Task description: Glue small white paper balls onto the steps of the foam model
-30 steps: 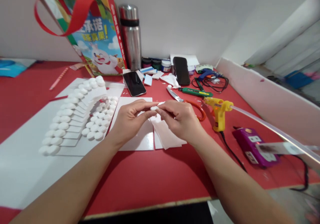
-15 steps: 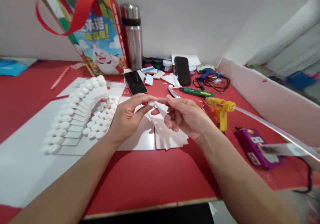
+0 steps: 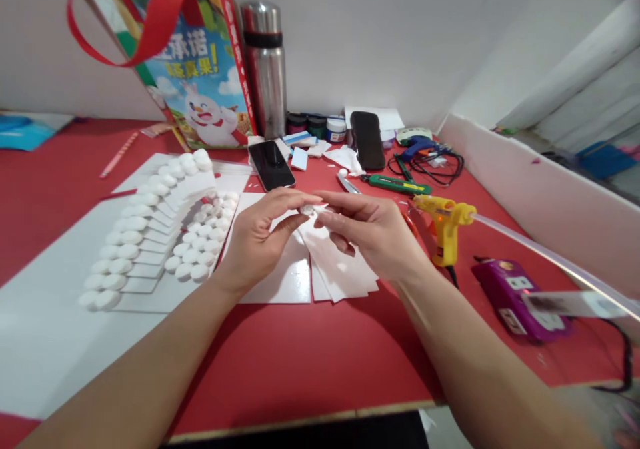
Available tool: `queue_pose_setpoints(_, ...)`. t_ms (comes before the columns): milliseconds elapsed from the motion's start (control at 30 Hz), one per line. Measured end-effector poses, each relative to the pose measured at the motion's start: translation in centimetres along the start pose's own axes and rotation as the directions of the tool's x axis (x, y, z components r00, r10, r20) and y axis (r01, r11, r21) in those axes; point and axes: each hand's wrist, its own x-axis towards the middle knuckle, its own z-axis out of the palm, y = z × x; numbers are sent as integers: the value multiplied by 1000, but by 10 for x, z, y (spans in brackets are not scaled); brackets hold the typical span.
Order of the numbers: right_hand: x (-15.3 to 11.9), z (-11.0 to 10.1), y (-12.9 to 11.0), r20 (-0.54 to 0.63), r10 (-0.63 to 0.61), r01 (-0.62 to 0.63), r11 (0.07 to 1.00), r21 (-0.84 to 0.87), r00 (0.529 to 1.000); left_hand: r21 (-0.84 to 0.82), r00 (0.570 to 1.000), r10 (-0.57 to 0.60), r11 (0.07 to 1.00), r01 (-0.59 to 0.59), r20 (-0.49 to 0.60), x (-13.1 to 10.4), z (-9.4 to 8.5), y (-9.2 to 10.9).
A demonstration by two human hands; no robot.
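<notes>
Over the middle of the table my left hand (image 3: 260,239) pinches a small white paper piece (image 3: 307,210) between thumb and fingers. From the other side my right hand (image 3: 367,232) closes thumb and forefinger on the folded white end of the same piece. My fingers partly cover it. Beneath the hands lie white paper sheets (image 3: 345,269), some overlapping. To the left, on a large white board (image 3: 45,342), white round discs (image 3: 131,237) follow a curved row of step-like white pieces. A cluster of smaller discs (image 3: 199,244) lies beside them.
A yellow glue gun (image 3: 445,225) with a long clear stick stands at the right, near a purple box (image 3: 515,295). Behind lie a green cutter (image 3: 397,184), two phones (image 3: 271,164), paint jars (image 3: 336,129), a steel flask (image 3: 265,75) and a printed bag (image 3: 200,82).
My right hand has shifted its grip, and the white flap that stood out between my hands is now mostly hidden by its fingers. My left hand stays in nearly the same place.
</notes>
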Motion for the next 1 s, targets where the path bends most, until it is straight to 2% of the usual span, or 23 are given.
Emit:
queue_pose_setpoints(100, -3, 5, 4, -116, -233, 186, 929, -320, 966, -75, 995, -97, 993, 96, -22, -2, 3, -2)
queue_pose_setpoints(167, -5, 6, 6, -107, -369, 274, 828, -489, 923, -145, 987, -157, 978, 151, -33, -2, 6, -3)
queue_pose_setpoints(233, -5, 5, 8, -62, -427, 320, 759, -567, 902, -192, 981, -189, 965, 179, -35, -3, 7, -5)
queue_pose_setpoints(433, -3, 1, 11, 24, -444, 357, 686, -635, 896, -164, 984, -174, 973, 164, -47, -2, 5, -4)
queue_pose_setpoints(633, -2, 3, 10, -2, -472, 363, 682, -635, 882, -147, 985, -166, 977, 157, -51, 0, 2, -2)
queue_pose_setpoints(733, -1, 1, 11, 4, -468, 364, 680, -636, 883, -187, 976, -219, 959, 213, -16, 0, 2, -1)
queue_pose_setpoints(867, -1, -3, 13, 14, -402, 324, 716, -619, 916, -296, 943, -331, 898, 325, 32, 0, 4, -2)
queue_pose_setpoints(1000, -2, -5, 9, 17, -357, 296, 746, -597, 934, -357, 925, -375, 858, 369, 57, -1, 5, -5)
